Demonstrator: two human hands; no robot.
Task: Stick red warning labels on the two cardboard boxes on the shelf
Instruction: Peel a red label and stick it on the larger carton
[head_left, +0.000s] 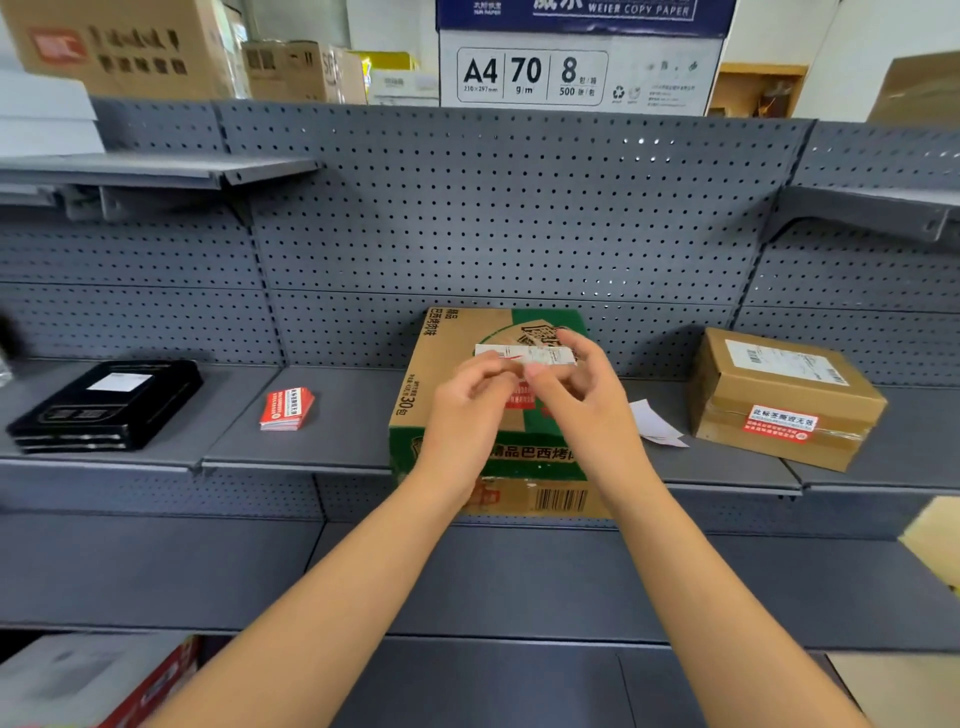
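Grey pegboard shelving fills the wall. On its middle shelf the big green-and-brown box sits dead centre, its long axis running 6 to 12 o'clock, away from the person. At 3 o'clock, well apart, the smaller brown box already wears its red sticker. Both hands hover just over the big box's top, equally near it. The left hand and right hand pinch a red label between them, seemingly peeling it. The bare cardboard lies straight beneath, so I'd expect a short press down. A stack of spare labels sits at 9 o'clock.
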